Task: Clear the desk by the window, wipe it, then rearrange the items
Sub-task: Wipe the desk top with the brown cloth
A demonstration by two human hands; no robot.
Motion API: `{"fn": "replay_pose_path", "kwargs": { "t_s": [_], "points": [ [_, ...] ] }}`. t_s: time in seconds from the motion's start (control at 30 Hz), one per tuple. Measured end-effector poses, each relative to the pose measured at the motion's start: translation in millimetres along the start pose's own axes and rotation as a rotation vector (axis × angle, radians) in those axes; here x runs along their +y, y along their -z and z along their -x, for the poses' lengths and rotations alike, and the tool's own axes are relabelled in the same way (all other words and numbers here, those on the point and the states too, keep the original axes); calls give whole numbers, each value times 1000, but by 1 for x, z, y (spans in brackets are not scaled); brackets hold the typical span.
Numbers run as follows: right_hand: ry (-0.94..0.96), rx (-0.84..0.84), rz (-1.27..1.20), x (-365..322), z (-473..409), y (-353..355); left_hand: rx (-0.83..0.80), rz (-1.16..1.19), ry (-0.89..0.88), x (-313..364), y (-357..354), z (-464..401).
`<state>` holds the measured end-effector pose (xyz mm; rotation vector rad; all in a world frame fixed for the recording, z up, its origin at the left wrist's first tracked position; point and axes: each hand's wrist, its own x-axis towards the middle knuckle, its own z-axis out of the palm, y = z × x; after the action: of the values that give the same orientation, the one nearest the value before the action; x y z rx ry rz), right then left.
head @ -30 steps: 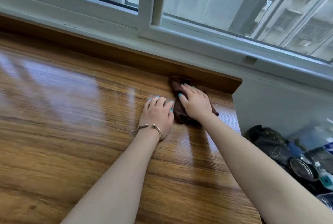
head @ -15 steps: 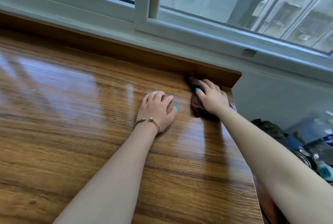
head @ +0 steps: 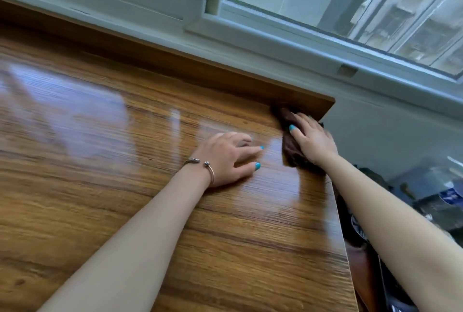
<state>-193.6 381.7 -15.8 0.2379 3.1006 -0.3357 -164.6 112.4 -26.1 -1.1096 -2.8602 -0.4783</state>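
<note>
- The right hand (head: 313, 141) presses flat, fingers extended, on a crumpled dark brown cloth (head: 290, 147) at the far right corner of the glossy wood-grain desk (head: 125, 186).
- The left hand (head: 226, 158), fingers spread and holding nothing, rests on the desk just beside the cloth, a silver bangle (head: 203, 165) at its wrist.
- A white-framed window (head: 250, 33) runs behind the desk.

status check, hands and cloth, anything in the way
Left hand flat on desk, holding nothing. Right hand pressing brown cloth at far right corner. Nothing in the way on the visible desktop.
</note>
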Motion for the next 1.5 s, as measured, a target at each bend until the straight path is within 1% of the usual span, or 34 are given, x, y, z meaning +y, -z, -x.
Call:
{"fn": "replay_pose_path", "kwargs": {
  "t_s": [0.07, 0.17, 0.23, 0.27, 0.37, 0.47, 0.53, 0.6, 0.73, 0.77, 0.83, 0.87, 0.97, 1.07, 1.1, 1.13, 1.17, 1.27, 1.33, 1.37, 1.5],
  "points": [
    [-10, -7, 30, 1, 33, -3, -7, -7, -14, 2, 1, 2],
    [49, 42, 11, 8, 84, -8, -16, -38, -24, 5, 1, 0],
    [80, 17, -13, 15, 74, -3, -30, -41, -28, 8, 0, -4],
    [55, 4, -26, 17, 59, -1, -35, -47, -36, 9, 0, -5],
    [-98, 28, -131, 15, 13, 4, -28, -77, -28, 9, -1, -1],
    [-133, 22, -159, 9, 16, -1, -44, -81, -13, 6, 2, 2],
    [-122, 8, -120, 5, 53, -6, -45, -93, -23, 8, 2, 4],
    [-133, 12, -105, -2, 108, -7, -74, -130, -23, 11, 4, 3],
    [-164, 31, -61, -23, 250, -15, -130, -392, -84, 41, 14, 15],
    [-189, 29, -66, -31, 286, -17, -149, -418, -108, 54, 16, 27],
    [-238, 14, -70, -48, 341, -17, -188, -362, -138, 80, 17, 62],
    [-258, -1, -67, -51, 356, -18, -203, -310, -146, 92, 15, 83],
    [-321, -13, -20, -43, 345, -14, -246, -213, -133, 112, 5, 132],
    [-562, 43, 5, -46, 317, -11, -240, -171, -60, 111, 0, 141],
    [-619, 62, 13, -57, 314, -14, -229, -167, -45, 109, 0, 142],
    [-633, 66, 24, -76, 313, -18, -221, -165, -37, 108, 1, 142],
    [-594, 59, 38, -99, 314, -24, -215, -162, -31, 105, 4, 141],
    [-362, 24, 68, -157, 316, -41, -161, -178, -16, 81, 13, 138],
    [-348, -15, 39, -152, 314, -37, -146, -196, -10, 56, 23, 134],
    [-386, -12, 33, -140, 315, -34, -146, -200, -11, 42, 27, 129],
    [-692, 46, 26, -96, 316, -20, -175, -145, 27, -3, 46, 111]
  ]
}}
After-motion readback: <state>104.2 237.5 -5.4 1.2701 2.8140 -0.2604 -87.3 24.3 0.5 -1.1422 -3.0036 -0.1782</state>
